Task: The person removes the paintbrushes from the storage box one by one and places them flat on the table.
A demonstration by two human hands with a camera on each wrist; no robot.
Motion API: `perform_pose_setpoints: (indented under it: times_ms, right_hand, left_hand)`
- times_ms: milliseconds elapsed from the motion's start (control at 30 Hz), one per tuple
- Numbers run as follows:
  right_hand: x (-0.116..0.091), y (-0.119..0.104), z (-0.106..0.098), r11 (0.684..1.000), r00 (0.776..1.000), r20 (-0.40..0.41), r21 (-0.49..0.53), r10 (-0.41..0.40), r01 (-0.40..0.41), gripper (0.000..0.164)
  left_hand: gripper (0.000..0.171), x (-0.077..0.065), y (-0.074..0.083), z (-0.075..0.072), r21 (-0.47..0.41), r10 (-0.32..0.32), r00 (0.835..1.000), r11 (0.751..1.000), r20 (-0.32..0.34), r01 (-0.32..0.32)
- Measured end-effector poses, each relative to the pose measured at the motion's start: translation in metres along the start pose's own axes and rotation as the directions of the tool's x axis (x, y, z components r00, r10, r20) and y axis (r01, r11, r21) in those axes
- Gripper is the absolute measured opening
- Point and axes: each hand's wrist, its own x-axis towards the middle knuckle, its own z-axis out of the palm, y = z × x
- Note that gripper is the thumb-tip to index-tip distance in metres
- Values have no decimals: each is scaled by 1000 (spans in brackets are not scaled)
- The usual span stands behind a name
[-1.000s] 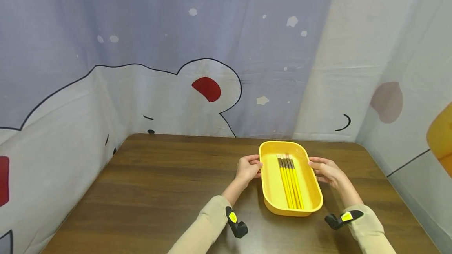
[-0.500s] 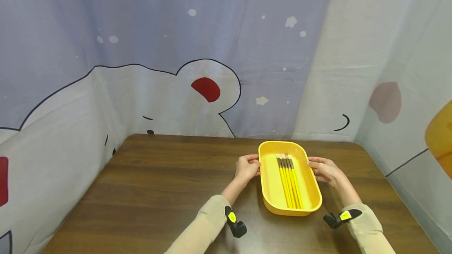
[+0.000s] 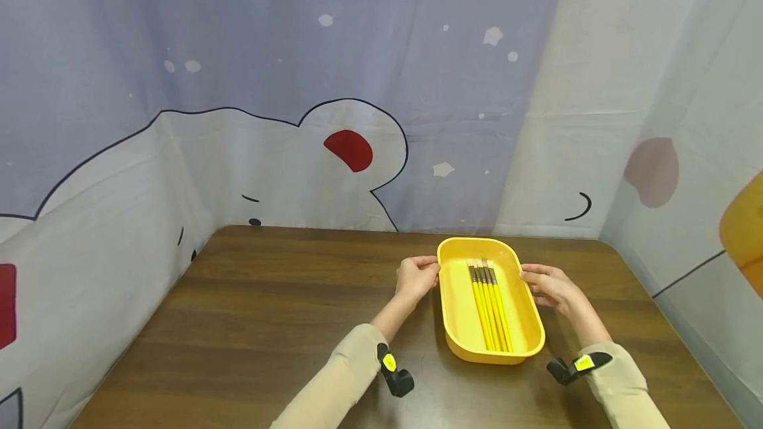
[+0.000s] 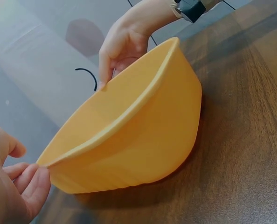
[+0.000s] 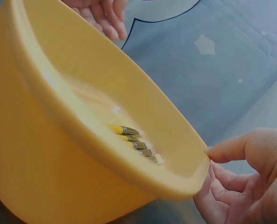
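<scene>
A yellow plastic tray (image 3: 459,296) with rounded corners rests on the wooden table. Several paintbrushes (image 3: 490,310) with yellow handles lie side by side inside it, bristles toward the far end. My right hand (image 3: 552,288) pinches the tray's right rim, its thumb on the edge and its fingers outside and below. At the left side, my left hand (image 3: 415,279) has its fingertips against or just beside the rim. In the left wrist view, the thumb of the left hand (image 4: 19,186) is lifted away from the edge. The brush tips (image 5: 141,144) show in the right wrist view.
The brown table (image 3: 286,323) extends far to the left of the tray. Behind it and along both sides hangs a printed curtain (image 3: 286,171). Small black devices (image 3: 396,376) are worn on both wrists.
My left hand has loosened from the tray's left rim, its thumb lifting and the hand shifting slightly left. The right hand, tray and paintbrushes look still.
</scene>
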Motion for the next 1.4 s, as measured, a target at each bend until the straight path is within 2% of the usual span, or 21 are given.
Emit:
perform_pose_setpoints:
  times_ms: [267,600,1133,1400]
  right_hand:
    - [1,0,0,1000,1000,9,-5,-3,3,58]
    - [2,1,-1,1000,1000,13,6,-1,1,58]
    - [0,2,3,1000,1000,-11,4,7,-7,57]
    - [-1,2,5,1000,999,-28,17,17,-17,56]
  left_hand:
    - [28,0,12,1,-42,-24,999,999,41,26]
    - [28,-2,22,12,-36,-47,996,998,74,50]
    - [31,1,23,30,-66,-63,990,995,130,72]
    - [31,2,24,42,-39,-94,988,994,119,99]
